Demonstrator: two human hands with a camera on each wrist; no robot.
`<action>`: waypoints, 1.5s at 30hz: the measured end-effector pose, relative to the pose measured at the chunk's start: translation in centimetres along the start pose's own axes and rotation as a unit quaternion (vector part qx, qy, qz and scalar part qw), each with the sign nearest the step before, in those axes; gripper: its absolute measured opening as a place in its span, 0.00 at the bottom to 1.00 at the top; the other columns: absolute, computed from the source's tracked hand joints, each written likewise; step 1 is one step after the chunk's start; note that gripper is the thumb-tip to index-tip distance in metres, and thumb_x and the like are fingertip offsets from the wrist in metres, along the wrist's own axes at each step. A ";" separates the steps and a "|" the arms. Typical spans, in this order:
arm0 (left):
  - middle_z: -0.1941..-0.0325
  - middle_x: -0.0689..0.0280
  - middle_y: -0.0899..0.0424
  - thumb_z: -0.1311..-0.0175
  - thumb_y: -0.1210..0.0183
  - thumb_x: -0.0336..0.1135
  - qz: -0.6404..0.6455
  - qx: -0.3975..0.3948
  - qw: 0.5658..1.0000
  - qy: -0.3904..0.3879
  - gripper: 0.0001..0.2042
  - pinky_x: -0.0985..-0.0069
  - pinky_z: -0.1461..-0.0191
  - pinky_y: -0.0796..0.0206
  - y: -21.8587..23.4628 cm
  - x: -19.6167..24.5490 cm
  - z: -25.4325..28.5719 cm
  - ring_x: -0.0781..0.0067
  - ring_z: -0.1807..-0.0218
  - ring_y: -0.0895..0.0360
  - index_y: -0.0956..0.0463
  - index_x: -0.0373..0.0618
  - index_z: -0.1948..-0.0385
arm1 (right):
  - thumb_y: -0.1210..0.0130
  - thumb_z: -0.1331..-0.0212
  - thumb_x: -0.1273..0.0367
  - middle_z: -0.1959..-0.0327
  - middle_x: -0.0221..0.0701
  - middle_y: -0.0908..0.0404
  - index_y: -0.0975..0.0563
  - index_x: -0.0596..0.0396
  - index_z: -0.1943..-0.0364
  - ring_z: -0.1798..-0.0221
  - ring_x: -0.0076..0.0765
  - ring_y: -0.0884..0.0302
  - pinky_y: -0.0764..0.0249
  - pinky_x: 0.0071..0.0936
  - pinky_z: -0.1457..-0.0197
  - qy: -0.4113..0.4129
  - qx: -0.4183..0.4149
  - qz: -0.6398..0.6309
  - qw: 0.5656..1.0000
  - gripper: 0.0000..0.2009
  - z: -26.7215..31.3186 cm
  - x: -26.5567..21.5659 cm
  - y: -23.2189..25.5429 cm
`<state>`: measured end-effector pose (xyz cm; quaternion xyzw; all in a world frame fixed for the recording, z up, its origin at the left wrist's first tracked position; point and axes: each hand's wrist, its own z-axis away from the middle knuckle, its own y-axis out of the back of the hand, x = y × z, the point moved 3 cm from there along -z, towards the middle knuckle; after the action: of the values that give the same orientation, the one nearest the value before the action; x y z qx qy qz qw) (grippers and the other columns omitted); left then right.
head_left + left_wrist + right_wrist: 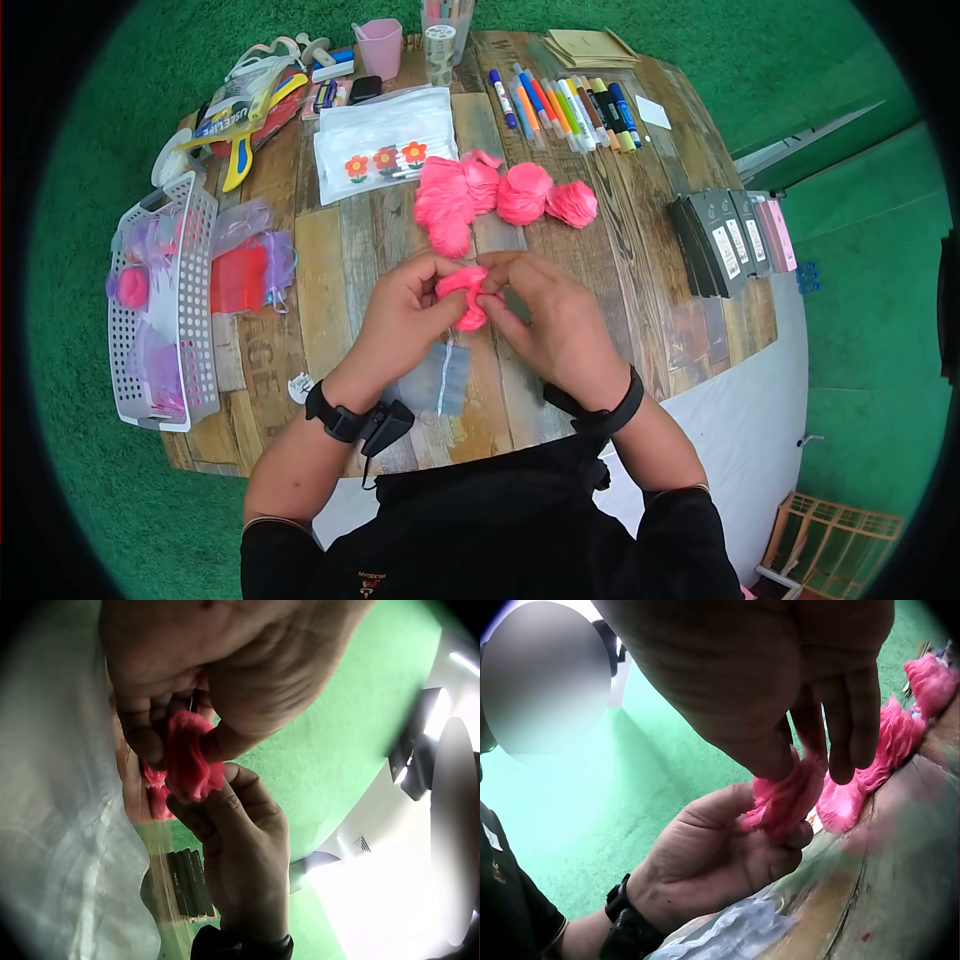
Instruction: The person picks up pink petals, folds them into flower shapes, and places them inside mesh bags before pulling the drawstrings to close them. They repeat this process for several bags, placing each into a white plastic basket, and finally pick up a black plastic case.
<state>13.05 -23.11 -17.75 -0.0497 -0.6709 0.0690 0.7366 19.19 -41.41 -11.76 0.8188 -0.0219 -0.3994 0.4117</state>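
Both hands meet over the near middle of the table around one ruffled pink piece (463,298). The left hand (402,312) pinches its left side between thumb and fingers; the right hand (560,318) pinches its right edge. In the left wrist view the pink piece (192,757) shows folded layers between the fingertips of both hands. The right wrist view shows the crumpled piece (784,801) resting against the left hand's fingers (769,859). Several pink ruffled balls (522,194) lie just beyond the hands. A clear plastic bag (436,380) lies below them.
At the left stands a white basket (196,300) with purple bags. Markers (570,110), a flower-print pouch (385,140) and a pink cup (380,48) are at the far side. Dark boxes (712,245) stand at the right edge; scissors-like yellow-blue tools (240,160) lie far left.
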 end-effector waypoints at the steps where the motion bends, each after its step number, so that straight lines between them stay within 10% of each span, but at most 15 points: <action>1: 0.49 0.69 0.16 0.26 0.41 0.18 0.004 -0.004 1.000 0.009 0.12 0.79 0.42 0.24 0.0 0.0 0.0 0.82 0.47 0.18 0.19 0.37 0.45 | 0.31 0.36 0.71 0.49 0.39 0.12 0.20 0.57 0.54 0.54 0.52 0.11 0.15 0.42 0.52 -0.013 -0.009 -0.009 1.000 0.11 0.1 0.1 -0.1; 25: 0.48 0.68 0.18 0.27 0.35 0.20 0.024 0.009 1.000 -0.009 0.12 0.78 0.43 0.22 0.5 0.6 -0.1 0.78 0.45 0.16 0.16 0.33 0.45 | 0.29 0.33 0.68 0.58 0.40 0.12 0.20 0.62 0.41 0.56 0.37 0.10 0.14 0.31 0.51 -0.104 0.016 -0.176 0.979 0.20 0.1 1.5 -0.5; 31: 0.51 0.69 0.20 0.31 0.33 0.19 -0.035 0.043 0.996 -0.069 0.12 0.79 0.48 0.26 0.4 1.4 -0.1 0.79 0.51 0.20 0.13 0.35 0.48 | 0.32 0.28 0.70 0.57 0.31 0.11 0.18 0.63 0.41 0.56 0.20 0.14 0.17 0.23 0.51 -0.198 -0.019 -0.402 0.894 0.16 1.2 3.9 -3.0; 38: 0.51 0.67 0.18 0.31 0.32 0.20 -0.052 0.046 0.987 -0.147 0.13 0.78 0.46 0.24 0.2 0.7 -0.4 0.78 0.47 0.18 0.15 0.34 0.45 | 0.34 0.29 0.75 0.57 0.28 0.11 0.17 0.63 0.44 0.55 0.18 0.14 0.18 0.20 0.52 -0.213 -0.002 -0.397 0.893 0.12 1.2 4.6 -3.0; 45: 0.51 0.67 0.15 0.29 0.32 0.21 0.122 0.020 0.991 -0.052 0.12 0.77 0.46 0.19 0.6 1.0 -0.3 0.77 0.49 0.14 0.18 0.35 0.46 | 0.37 0.30 0.79 0.54 0.27 0.13 0.18 0.64 0.44 0.54 0.19 0.15 0.17 0.20 0.49 -0.217 -0.008 -0.425 0.879 0.12 0.0 4.2 -3.0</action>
<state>13.44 -22.38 -16.85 -0.1125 -0.6958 0.1744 0.6876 21.15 -41.01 -16.50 0.6388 0.2426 -0.7041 0.1935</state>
